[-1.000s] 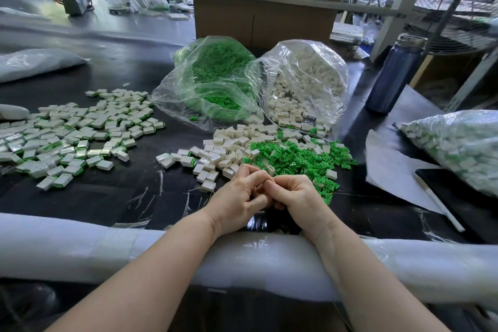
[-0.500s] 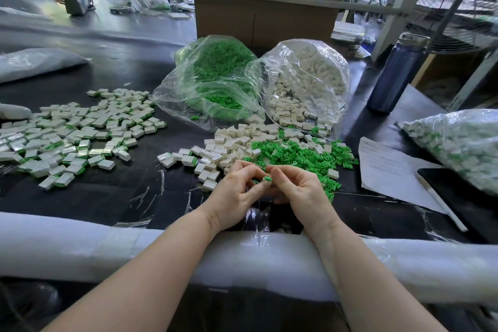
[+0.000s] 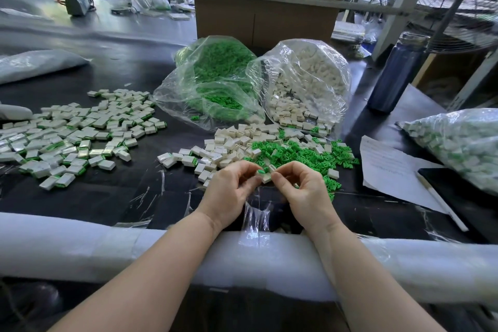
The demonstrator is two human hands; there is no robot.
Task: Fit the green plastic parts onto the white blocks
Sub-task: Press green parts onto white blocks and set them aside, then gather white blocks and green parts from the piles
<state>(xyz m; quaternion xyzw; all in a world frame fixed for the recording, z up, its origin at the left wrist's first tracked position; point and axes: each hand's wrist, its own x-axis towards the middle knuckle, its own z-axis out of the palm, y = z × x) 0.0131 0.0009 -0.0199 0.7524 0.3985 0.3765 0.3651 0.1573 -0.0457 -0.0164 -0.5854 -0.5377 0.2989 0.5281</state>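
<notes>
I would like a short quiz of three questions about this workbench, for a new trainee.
1. True or false: the bag of green parts stands to the left of the bag of white blocks.
2. What do the left hand and right hand pinch together?
A. a pen
B. a white block
C. a bottle
3. Fill in: the finished pieces lie on the ____ side of the table.

Key: 1 true; 2 B, the white block; 3 left.
</notes>
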